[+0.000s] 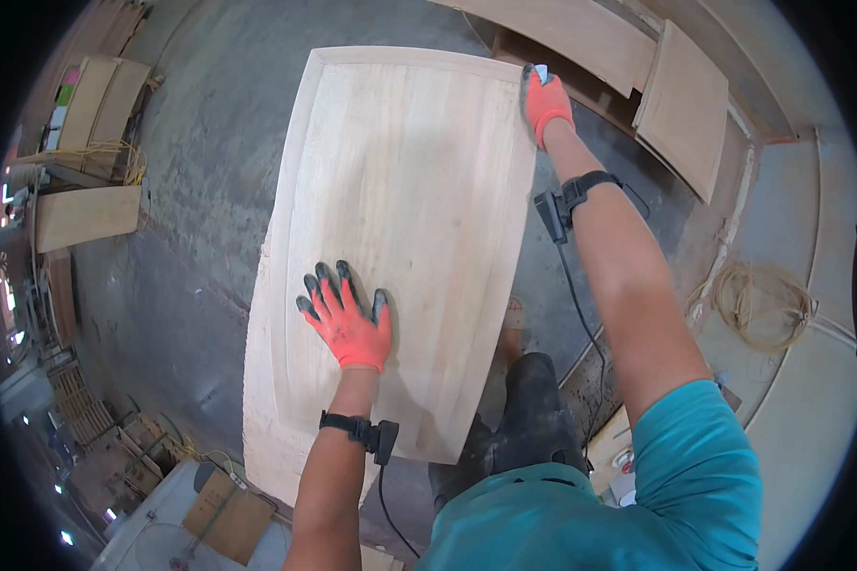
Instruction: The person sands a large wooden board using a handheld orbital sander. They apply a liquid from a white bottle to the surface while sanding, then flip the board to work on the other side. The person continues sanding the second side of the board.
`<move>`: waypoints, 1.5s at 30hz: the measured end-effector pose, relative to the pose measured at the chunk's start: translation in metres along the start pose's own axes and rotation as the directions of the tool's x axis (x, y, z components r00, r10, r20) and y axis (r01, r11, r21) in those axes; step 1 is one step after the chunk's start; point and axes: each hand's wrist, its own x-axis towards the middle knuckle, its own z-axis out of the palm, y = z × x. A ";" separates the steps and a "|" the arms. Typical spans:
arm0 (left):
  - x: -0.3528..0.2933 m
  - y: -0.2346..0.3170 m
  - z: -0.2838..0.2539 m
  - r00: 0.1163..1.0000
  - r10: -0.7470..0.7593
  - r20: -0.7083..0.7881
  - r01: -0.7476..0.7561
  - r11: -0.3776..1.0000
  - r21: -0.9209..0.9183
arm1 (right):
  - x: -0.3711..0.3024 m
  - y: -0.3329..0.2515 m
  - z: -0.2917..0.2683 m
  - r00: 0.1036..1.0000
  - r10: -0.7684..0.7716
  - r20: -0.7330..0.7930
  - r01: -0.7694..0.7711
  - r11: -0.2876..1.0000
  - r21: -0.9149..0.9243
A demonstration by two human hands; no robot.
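One large pale wood panel [419, 209], lying under the left hand [349, 333] and reaching out to the right hand [548, 100] at its far right corner: border and centre present as one piece, surface bare of any visible coating; assembly judged done, hand work at the edge apparently under way, share remaining not discernible. One rough-edged board [276, 447], beneath the panel, projecting left of and nearer than the left hand. Stacked boards [581, 38], beyond the right hand, with one tilted sheet [687, 109] to its right; likely to limit reach past that corner. One lighter board [90, 217], well apart, left of both hands. One coil of pale hose [762, 305], right of and nearer than the right hand, apart from the panel. Left hand, gloved: fingers spread, palm down on the panel, gripping nothing. Right hand, gloved: fingers closed at the panel's edge, pinching a small bluish-white scrap [542, 72], kind not determinable. One thin black cable [579, 303], hanging nearer than the right hand, beside the panel; a possible snag.
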 end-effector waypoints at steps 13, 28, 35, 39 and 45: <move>-0.005 0.003 0.002 0.997 0.012 -0.072 -0.010 0.999 0.040 | -0.331 0.096 -0.024 0.964 0.161 0.213 -0.223 0.924 0.312; -0.015 -0.004 0.018 0.993 0.048 -0.109 -0.044 0.998 0.041 | -0.648 0.216 -0.053 0.750 0.149 0.645 -0.465 0.812 0.353; -0.024 -0.011 0.011 0.978 0.207 -0.018 -0.205 0.974 0.092 | -0.569 0.226 -0.107 0.749 0.216 0.627 -0.369 0.921 0.123; -0.040 -0.016 0.007 0.981 0.190 -0.047 -0.185 0.979 0.082 | -0.437 0.269 -0.143 0.842 0.010 0.539 -0.170 0.954 0.248; -0.073 -0.010 0.011 0.976 0.217 -0.003 -0.216 0.973 0.080 | -0.211 0.190 -0.139 0.943 -0.149 0.297 0.133 0.988 0.074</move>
